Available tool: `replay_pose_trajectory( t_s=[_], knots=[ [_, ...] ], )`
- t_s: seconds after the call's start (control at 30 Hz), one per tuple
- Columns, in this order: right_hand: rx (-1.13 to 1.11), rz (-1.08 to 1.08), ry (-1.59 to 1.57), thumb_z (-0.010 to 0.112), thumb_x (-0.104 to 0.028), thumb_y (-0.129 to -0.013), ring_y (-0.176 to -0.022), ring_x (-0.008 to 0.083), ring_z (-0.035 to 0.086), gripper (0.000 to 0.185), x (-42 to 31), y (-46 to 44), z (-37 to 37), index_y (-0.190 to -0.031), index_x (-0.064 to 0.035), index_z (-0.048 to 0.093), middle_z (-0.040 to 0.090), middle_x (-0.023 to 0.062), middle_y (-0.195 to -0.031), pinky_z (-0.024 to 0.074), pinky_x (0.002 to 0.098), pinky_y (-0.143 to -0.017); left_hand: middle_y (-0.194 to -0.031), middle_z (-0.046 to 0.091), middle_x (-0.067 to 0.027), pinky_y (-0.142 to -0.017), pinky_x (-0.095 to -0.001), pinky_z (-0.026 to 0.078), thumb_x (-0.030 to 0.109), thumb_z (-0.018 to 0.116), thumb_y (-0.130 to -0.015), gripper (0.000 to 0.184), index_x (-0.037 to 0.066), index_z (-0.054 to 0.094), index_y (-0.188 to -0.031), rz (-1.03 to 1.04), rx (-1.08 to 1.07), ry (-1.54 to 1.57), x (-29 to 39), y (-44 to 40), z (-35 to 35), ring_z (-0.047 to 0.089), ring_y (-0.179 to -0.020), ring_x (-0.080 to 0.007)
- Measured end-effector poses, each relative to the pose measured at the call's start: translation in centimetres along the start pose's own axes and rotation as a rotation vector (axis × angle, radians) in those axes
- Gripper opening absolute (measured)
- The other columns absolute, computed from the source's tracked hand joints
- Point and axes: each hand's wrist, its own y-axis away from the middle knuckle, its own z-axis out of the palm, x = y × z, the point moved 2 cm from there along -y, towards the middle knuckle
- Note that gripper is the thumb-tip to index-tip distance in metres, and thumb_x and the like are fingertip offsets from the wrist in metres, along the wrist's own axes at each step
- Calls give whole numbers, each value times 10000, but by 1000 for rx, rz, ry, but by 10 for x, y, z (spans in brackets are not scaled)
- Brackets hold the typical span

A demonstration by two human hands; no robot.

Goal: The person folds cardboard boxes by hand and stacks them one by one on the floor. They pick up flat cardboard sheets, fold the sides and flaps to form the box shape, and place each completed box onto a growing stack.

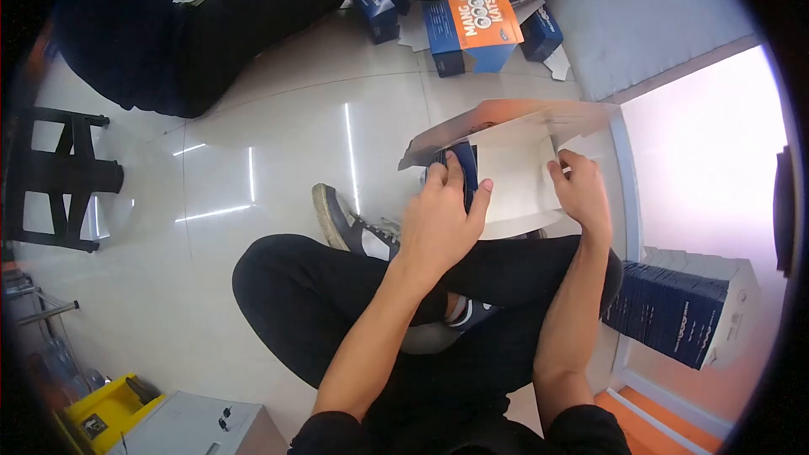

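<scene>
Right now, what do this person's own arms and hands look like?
The bare, ungloved left hand and bare, ungloved right hand show no rings. The uncovered left forearm and uncovered right forearm come out of a short black fabric left sleeve and matching right sleeve, both without visible markings.

"What are you wearing up top?"
"Black, with short sleeves (329,436) that end around my elbows. Below those, my forearms (371,333) are bare, right down to my left grip (442,219) and my right grip (581,194)."
"And further down?"
"Plain black trousers (282,278). One shoe (331,215) has a dark upper, light laces and a pale, scuffed-looking sole, with a white sock (376,244) above it. My other shoe (479,314), partly hidden, looks dark blue with whitish marks."
</scene>
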Motion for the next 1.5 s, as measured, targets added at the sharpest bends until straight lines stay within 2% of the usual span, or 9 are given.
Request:
replay_pose_trajectory(
  t_s=[0.23, 0.47, 0.67, 0.97, 1.23, 1.3, 1.37, 1.4, 1.5],
  knots=[
    [4, -2, 1, 620, -172, -879, -853, 488, 620, 228, 0, 1, -3, -874, 54, 641, 644, 301, -851, 485, 506, -760, -918, 620, -209, -703, -430, 531, 353, 579, -969, 542, -98, 598, -1269, 36, 30, -55, -5, 7, 11, 667, -799, -372],
    [32, 11, -49, 614, -155, -882, -865, 490, 625, 215, 2, 2, 0, -866, 59, 635, 649, 299, -852, 489, 514, -777, -829, 606, -202, -643, -427, 487, 130, 578, -966, 295, -62, 678, -1166, 37, 294, 146, -11, 5, 16, 624, -718, -358],
    [1, -39, 16, 610, -145, -885, -872, 483, 623, 202, -5, 5, -3, -891, 56, 629, 649, 297, -864, 488, 523, -783, -887, 633, -278, -695, -537, 513, 61, 516, -951, 436, -42, 507, -1374, -16, 227, -32, 0, 0, 16, 649, -780, -453],
    [-50, -68, -74, 613, -157, -881, -822, 477, 630, 213, -16, 13, 10, -845, 52, 629, 639, 288, -805, 494, 524, -764, -955, 681, -299, -750, -520, 549, 89, 496, -921, 512, -28, 458, -1417, -169, -19, -424, -7, -16, -20, 685, -859, -452],
    [-130, -98, -181, 599, -214, -911, -821, 481, 624, 265, -36, 19, 21, -815, 32, 624, 646, 283, -825, 486, 528, -760, -1073, 660, -259, -780, -535, 544, 40, 498, -893, 480, -52, 474, -1364, -74, 222, -528, -35, -10, -24, 687, -907, -445],
    [-158, -99, -209, 613, -256, -922, -791, 435, 649, 298, -32, 13, 21, -856, 33, 638, 641, 263, -800, 496, 497, -737, -1086, 655, -257, -805, -536, 536, 41, 491, -900, 475, -45, 466, -1366, -6, 349, -561, -42, -8, -30, 676, -945, -452],
    [-331, -85, -435, 609, -281, -931, -730, 311, 673, 317, -9, -5, 23, -905, 31, 662, 667, 186, -769, 503, 436, -687, -1092, 644, -281, -849, -544, 513, 48, 474, -917, 450, -41, 450, -1358, -176, 179, -369, -43, -8, -40, 641, -994, -486],
    [-207, 4, -628, 600, -286, -934, -721, 188, 659, 318, -3, -13, 11, -915, 19, 688, 696, 105, -792, 497, 368, -660, -1092, 644, -281, -849, -544, 513, 48, 474, -917, 450, -41, 450, -1358, -175, 189, -372, -47, -6, -38, 641, -994, -486],
    [270, 93, -713, 611, -262, -914, -760, 166, 672, 288, -10, -72, -19, -909, 11, 700, 724, 92, -846, 519, 330, -703, -1115, 635, -297, -844, -560, 505, 59, 463, -934, 432, -30, 429, -1355, -116, 232, -295, -51, -2, -29, 624, -982, -515]
  ],
)
